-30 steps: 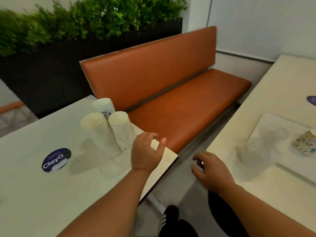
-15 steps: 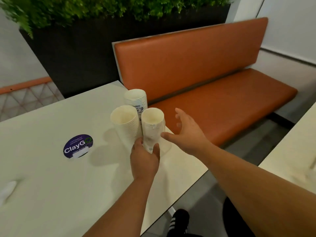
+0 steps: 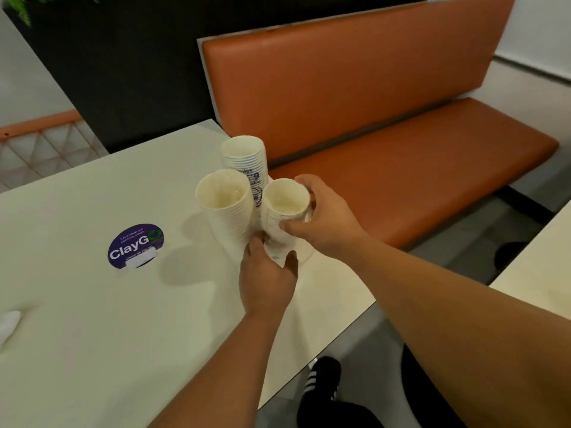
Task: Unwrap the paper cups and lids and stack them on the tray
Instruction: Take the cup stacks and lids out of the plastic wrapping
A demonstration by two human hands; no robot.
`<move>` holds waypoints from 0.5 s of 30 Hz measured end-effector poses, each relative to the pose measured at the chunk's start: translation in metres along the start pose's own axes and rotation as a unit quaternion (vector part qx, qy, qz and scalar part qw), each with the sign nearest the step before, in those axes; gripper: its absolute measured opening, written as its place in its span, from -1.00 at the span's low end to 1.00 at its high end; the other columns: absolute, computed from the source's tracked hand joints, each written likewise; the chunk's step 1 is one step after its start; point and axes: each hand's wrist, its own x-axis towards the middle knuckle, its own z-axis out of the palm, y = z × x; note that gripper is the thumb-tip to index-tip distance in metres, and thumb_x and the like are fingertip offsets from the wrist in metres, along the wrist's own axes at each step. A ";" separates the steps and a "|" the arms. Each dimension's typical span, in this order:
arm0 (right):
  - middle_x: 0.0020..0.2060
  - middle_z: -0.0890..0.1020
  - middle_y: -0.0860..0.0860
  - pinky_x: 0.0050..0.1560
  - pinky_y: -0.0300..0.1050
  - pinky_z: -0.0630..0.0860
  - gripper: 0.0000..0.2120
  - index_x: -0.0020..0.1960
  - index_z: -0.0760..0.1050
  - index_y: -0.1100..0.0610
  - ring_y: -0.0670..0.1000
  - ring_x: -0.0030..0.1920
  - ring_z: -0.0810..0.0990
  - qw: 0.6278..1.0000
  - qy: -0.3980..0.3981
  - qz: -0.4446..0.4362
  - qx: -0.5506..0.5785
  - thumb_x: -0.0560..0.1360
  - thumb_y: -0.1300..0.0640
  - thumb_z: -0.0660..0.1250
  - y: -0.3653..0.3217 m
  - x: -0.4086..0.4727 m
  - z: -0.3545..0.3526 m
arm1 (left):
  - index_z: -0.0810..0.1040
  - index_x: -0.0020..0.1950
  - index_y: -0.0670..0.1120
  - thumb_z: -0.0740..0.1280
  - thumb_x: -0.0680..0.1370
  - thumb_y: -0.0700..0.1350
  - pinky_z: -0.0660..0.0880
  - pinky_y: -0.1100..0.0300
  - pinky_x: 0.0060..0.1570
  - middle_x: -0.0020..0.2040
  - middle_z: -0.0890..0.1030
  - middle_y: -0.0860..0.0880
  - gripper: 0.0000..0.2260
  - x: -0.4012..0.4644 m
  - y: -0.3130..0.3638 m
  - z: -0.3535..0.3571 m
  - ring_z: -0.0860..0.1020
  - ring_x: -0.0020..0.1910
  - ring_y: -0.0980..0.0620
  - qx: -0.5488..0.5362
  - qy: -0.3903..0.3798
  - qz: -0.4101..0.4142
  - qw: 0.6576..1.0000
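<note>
Three stacks of white paper cups stand near the right edge of the white table (image 3: 92,319). The right stack (image 3: 282,205) is in clear plastic wrap. My left hand (image 3: 267,279) grips this stack low down, near its base. My right hand (image 3: 321,217) grips the same stack near the rim, thumb in front and fingers round the far side. The left stack (image 3: 224,200) stands beside it, touching or nearly so. Behind them is the back stack (image 3: 245,156) with blue print. No tray or lids are in view.
A round purple ClayG sticker (image 3: 136,246) lies on the table to the left of the cups. A white scrap (image 3: 7,324) is at the table's left edge. An orange bench (image 3: 386,143) runs behind and to the right. Another table's corner (image 3: 537,267) shows far right.
My right hand has closed round the top of the wrapped stack, which it was only reaching toward before. My left hand keeps its hold near the base. The view has shifted left and closer.
</note>
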 end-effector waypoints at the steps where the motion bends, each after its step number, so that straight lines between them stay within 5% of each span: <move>1: 0.15 0.52 -0.08 0.04 -0.24 0.45 -0.33 0.30 0.36 -0.03 -0.03 0.18 0.49 1.000 0.003 0.000 0.005 0.31 0.19 0.60 0.000 -0.003 -0.002 | 0.38 0.37 -0.12 0.50 0.44 0.04 0.50 0.06 0.11 0.25 0.56 -0.07 -0.41 0.000 0.000 0.001 0.55 0.20 -0.10 0.001 0.000 0.006 1.000; 4: 0.17 0.52 -0.09 0.15 -0.15 0.53 -0.32 0.30 0.36 -0.03 -0.03 0.19 0.49 1.000 0.010 -0.006 0.007 0.29 0.16 0.62 -0.004 -0.009 -0.003 | 0.38 0.38 -0.07 0.53 0.39 0.11 0.53 0.10 0.07 0.21 0.60 -0.03 -0.35 0.001 0.001 0.001 0.59 0.14 -0.06 -0.021 -0.015 0.011 1.000; 10: 0.13 0.42 -0.09 0.23 0.05 0.54 -0.29 0.26 0.37 -0.06 -0.03 0.18 0.44 0.999 0.034 -0.013 0.015 0.22 0.13 0.64 -0.019 -0.022 -0.014 | 0.41 0.36 -0.01 0.54 0.36 -0.05 0.46 0.23 0.11 0.22 0.56 0.00 -0.39 -0.005 0.019 -0.002 0.55 0.21 -0.03 -0.132 -0.016 0.016 0.991; 13: 0.16 0.43 -0.02 0.20 0.10 0.57 -0.30 0.22 0.34 -0.07 0.00 0.20 0.46 0.996 0.054 -0.008 0.075 0.20 0.10 0.63 -0.031 -0.036 -0.034 | 0.30 0.41 0.13 0.52 0.30 0.26 0.52 -0.05 0.25 0.33 0.50 0.02 -0.25 -0.014 0.042 -0.005 0.50 0.31 -0.05 -0.182 0.001 0.072 0.981; 15: 0.18 0.45 0.00 0.20 0.08 0.58 -0.29 0.23 0.34 -0.05 0.02 0.21 0.48 0.992 0.072 -0.019 0.106 0.18 0.01 0.60 -0.038 -0.051 -0.054 | 0.25 0.39 0.13 0.55 0.33 0.21 0.53 -0.12 0.23 0.32 0.50 -0.01 -0.25 -0.024 0.062 -0.007 0.51 0.28 -0.06 -0.160 0.020 0.128 0.979</move>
